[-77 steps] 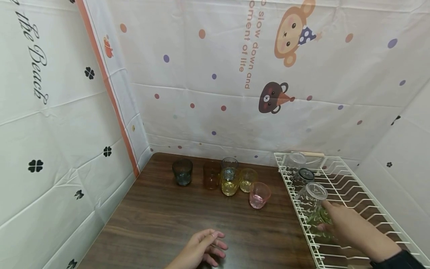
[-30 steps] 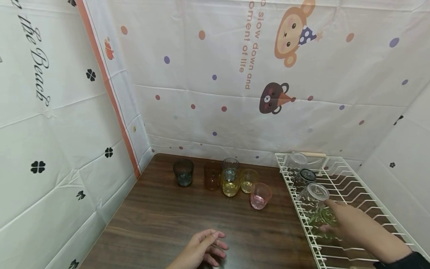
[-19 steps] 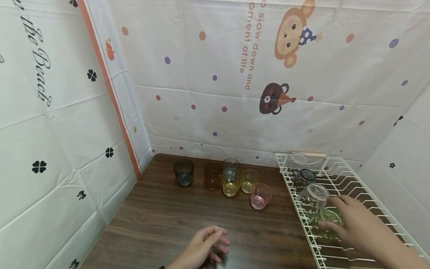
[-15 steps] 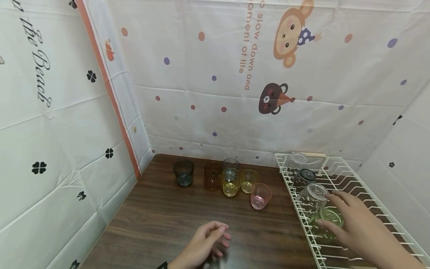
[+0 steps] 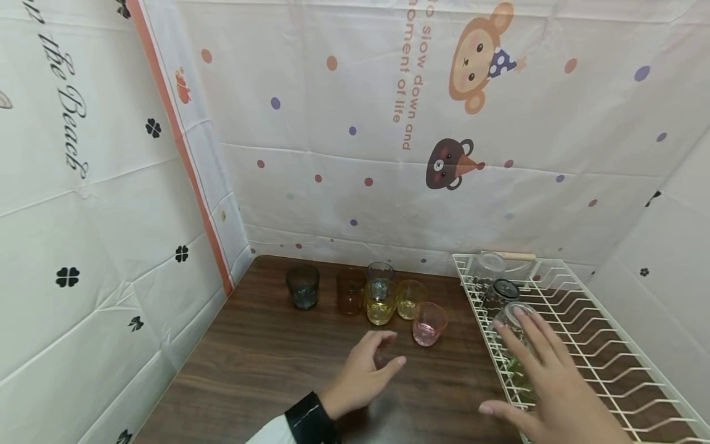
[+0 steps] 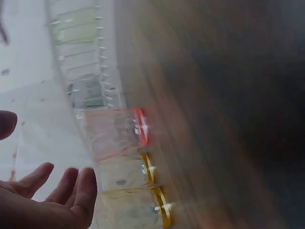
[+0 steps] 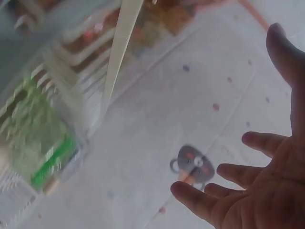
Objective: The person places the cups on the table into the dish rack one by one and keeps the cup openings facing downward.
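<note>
My left hand (image 5: 363, 373) hovers over the table with fingers and thumb apart, holding nothing; the nearest glass is a pink one (image 5: 428, 327). Beside that stand two yellow glasses (image 5: 379, 310), a clear one (image 5: 380, 270), an amber one (image 5: 350, 297) and a dark one (image 5: 302, 291), all upright. My right hand (image 5: 560, 394), fingers spread and holding nothing, is above the wire rack. Partly hidden beneath it is an upside-down green glass (image 5: 518, 376), which the right wrist view shows blurred (image 7: 43, 133). Behind it in the rack are clear (image 5: 510, 327), dark (image 5: 501, 293) and clear (image 5: 489, 265) upturned glasses.
A white wire dish rack (image 5: 621, 351) occupies the right side of the brown wooden table (image 5: 249, 370). Printed white cloth (image 5: 310, 203) hangs behind and on both sides of the table.
My right hand has let go of the green glass and drawn back toward me with fingers spread. My left hand has moved forward and right, toward the upright glasses.
</note>
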The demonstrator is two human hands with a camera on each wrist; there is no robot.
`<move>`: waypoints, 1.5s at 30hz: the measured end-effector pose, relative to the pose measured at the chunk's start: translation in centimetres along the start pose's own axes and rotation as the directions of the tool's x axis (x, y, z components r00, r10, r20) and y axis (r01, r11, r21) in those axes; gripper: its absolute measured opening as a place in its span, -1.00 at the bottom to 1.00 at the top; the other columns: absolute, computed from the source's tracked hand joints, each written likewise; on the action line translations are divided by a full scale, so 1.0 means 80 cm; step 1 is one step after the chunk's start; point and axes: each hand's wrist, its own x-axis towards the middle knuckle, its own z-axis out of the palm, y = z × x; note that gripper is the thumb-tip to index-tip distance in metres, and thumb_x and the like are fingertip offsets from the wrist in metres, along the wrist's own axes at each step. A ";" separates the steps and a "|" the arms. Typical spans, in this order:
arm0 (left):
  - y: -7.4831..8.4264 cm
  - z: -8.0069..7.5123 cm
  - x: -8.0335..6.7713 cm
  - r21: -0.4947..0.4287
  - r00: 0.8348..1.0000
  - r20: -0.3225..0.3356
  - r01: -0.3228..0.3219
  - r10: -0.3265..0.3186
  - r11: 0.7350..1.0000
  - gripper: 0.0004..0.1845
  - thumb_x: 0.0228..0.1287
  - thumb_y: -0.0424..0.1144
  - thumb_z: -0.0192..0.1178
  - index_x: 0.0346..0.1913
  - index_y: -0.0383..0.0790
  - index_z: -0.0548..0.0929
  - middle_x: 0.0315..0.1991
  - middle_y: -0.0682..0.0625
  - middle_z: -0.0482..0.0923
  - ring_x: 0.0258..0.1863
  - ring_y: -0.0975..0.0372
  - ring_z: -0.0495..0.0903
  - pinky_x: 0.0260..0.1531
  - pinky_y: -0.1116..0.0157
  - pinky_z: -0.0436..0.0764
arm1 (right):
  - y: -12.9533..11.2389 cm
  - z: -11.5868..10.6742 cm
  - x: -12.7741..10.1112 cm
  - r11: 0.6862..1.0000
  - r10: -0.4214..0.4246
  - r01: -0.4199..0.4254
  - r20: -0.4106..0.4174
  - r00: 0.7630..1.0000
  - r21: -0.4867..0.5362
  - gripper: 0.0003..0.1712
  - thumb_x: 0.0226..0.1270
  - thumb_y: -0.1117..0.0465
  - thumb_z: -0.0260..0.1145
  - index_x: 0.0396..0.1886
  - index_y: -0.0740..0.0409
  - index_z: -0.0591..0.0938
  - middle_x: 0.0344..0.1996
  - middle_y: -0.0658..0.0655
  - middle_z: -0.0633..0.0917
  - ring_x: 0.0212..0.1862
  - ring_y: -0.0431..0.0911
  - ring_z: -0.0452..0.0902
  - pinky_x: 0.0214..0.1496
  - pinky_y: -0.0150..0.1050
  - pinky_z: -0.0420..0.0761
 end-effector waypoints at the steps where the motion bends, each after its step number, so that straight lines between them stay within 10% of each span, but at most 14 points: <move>1: -0.001 0.004 0.006 0.041 1.000 0.008 -0.010 0.010 0.999 -0.42 0.55 0.15 0.24 0.47 0.00 0.50 0.39 -0.05 0.52 0.41 -0.03 0.52 0.31 -0.01 0.63 | -0.004 0.004 -0.001 1.000 -0.024 0.024 -0.009 1.000 0.004 0.37 -0.01 -0.59 0.50 0.68 0.02 0.31 0.75 0.18 0.11 0.81 -0.06 -0.32 0.71 -0.39 -0.44; 10: -0.018 0.040 0.058 0.315 0.989 0.012 -0.143 0.147 0.938 -0.26 0.54 0.09 0.26 0.62 -0.13 0.33 0.65 -0.16 0.26 0.65 -0.06 0.25 0.57 -0.18 0.38 | -0.034 0.049 -0.008 0.989 -0.134 0.137 -0.042 0.990 0.057 0.25 0.13 -0.66 0.35 0.61 0.05 0.41 0.77 -0.04 0.05 0.78 -0.26 -0.39 0.62 -0.58 -0.42; 17: -0.020 0.055 0.096 0.619 0.943 0.080 -0.301 0.323 0.725 -0.27 0.55 0.09 0.26 0.61 -0.14 0.35 0.67 -0.14 0.25 0.68 -0.01 0.24 0.59 -0.07 0.40 | -0.040 0.086 -0.014 0.960 -0.275 0.280 -0.131 0.953 0.024 0.12 0.44 -0.67 -0.09 0.55 0.10 0.46 0.78 -0.04 -0.02 0.80 -0.21 -0.32 0.73 -0.50 -0.31; 22: -0.013 0.066 0.118 0.728 0.929 0.189 -0.349 0.317 0.590 -0.24 0.57 0.15 0.21 0.65 -0.07 0.29 0.72 -0.08 0.17 0.72 0.02 0.16 0.63 -0.02 0.36 | -0.042 0.103 -0.025 0.955 -0.285 0.292 -0.106 0.953 0.052 0.09 0.45 -0.66 -0.10 0.58 0.04 0.43 0.78 -0.10 -0.07 0.78 -0.30 -0.34 0.70 -0.57 -0.29; 31: -0.003 0.083 0.147 0.815 0.926 0.307 -0.375 0.221 0.441 -0.26 0.66 0.16 0.05 0.74 0.09 0.11 0.78 -0.05 -0.01 0.79 0.09 -0.03 0.74 0.07 0.15 | -0.045 0.117 -0.040 0.959 -0.270 0.275 -0.069 0.960 0.064 0.04 0.46 -0.64 -0.05 0.66 -0.09 0.33 0.78 -0.17 -0.15 0.76 -0.38 -0.36 0.63 -0.66 -0.26; 35: 0.000 0.087 0.149 0.847 0.923 0.323 -0.381 0.211 0.371 -0.29 0.68 0.13 0.02 0.73 0.13 0.12 0.75 -0.06 0.09 0.77 0.08 0.04 0.73 0.09 0.18 | -0.043 0.115 -0.044 0.970 -0.236 0.238 -0.055 0.970 0.051 0.04 0.41 -0.64 0.06 0.61 -0.08 0.40 0.77 -0.20 -0.08 0.74 -0.41 -0.28 0.52 -0.51 0.31; 40: -0.007 0.088 0.151 0.853 0.907 0.309 -0.397 0.287 0.338 -0.37 0.69 0.06 0.04 0.69 0.11 0.23 0.62 -0.08 0.29 0.69 0.07 0.21 0.69 0.09 0.25 | -0.041 0.110 -0.048 0.980 -0.188 0.189 -0.018 0.982 0.058 0.07 0.27 -0.61 0.29 0.59 -0.08 0.44 0.73 -0.23 0.04 0.72 -0.45 -0.23 -0.07 -0.08 0.78; 45: -0.015 0.087 0.152 0.844 0.872 0.299 -0.432 0.388 0.318 -0.40 0.66 0.08 0.10 0.63 0.05 0.35 0.48 -0.09 0.42 0.57 0.09 0.34 0.67 0.11 0.29 | -0.040 0.109 -0.049 0.982 -0.176 0.177 -0.026 0.984 0.065 0.07 0.30 -0.62 0.24 0.60 -0.09 0.43 0.70 -0.20 0.15 0.71 -0.45 -0.17 0.17 -0.34 0.63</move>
